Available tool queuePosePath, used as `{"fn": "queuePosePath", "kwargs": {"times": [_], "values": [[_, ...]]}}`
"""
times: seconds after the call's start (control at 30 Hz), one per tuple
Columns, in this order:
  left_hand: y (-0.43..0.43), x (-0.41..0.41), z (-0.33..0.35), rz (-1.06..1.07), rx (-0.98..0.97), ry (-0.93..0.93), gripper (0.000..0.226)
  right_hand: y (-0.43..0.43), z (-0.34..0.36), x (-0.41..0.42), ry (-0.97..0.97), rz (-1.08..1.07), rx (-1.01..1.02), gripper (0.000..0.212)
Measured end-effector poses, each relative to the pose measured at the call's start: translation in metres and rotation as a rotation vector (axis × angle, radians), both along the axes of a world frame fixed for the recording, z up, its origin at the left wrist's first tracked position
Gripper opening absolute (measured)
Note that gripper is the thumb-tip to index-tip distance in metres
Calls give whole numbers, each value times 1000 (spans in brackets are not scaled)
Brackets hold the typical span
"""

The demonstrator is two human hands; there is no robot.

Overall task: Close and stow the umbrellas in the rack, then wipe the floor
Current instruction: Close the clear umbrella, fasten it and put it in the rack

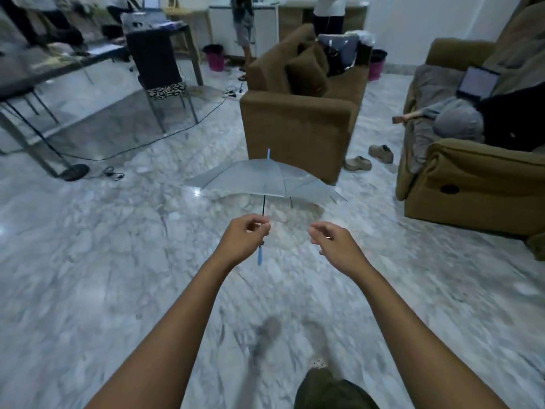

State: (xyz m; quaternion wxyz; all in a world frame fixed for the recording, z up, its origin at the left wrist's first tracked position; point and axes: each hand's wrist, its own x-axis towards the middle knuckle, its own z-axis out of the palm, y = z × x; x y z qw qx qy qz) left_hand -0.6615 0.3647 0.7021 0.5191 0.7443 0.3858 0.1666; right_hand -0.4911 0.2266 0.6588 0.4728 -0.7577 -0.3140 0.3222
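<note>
A clear open umbrella (265, 180) with a light blue tip and a light blue handle stands upright in front of me over the marble floor (118, 261). My left hand (246, 237) is closed around its thin black shaft, just above the handle. My right hand (330, 239) hovers a little to the right of the shaft with its fingers apart and holds nothing. No umbrella rack is in view. The frame is blurred by motion.
A brown armchair (300, 125) stands just behind the umbrella, with a pair of shoes (368, 159) to its right. A brown sofa (472, 184) with a person lying on it fills the right. A glass table (44, 78), a chair and floor cables lie left. People stand at the back.
</note>
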Motion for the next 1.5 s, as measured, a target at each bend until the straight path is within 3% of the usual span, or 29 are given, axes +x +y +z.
{"fn": "queuePosePath", "kwargs": {"times": [0.27, 0.53, 0.73, 0.93, 1.17, 1.33, 1.5], "values": [[105, 53, -25, 70, -83, 72, 12, 117, -32, 62, 119, 13, -65, 32], [234, 82, -89, -30, -212, 218, 10, 228, -88, 79, 181, -89, -157, 36], [331, 112, -209, -123, -172, 301, 17, 309, -204, 93, 159, -171, -194, 34], [379, 148, -385, -131, -214, 292, 25, 352, -371, 111, 122, -130, -214, 38], [441, 218, -555, 20, -190, 29, 40, 382, -552, 145, 26, -128, -136, 38], [482, 277, -635, 106, -179, -89, 55, 412, -623, 173, -64, -133, -59, 39], [509, 316, -669, 2, -136, -78, 65, 440, -643, 191, -100, -147, -41, 40]]}}
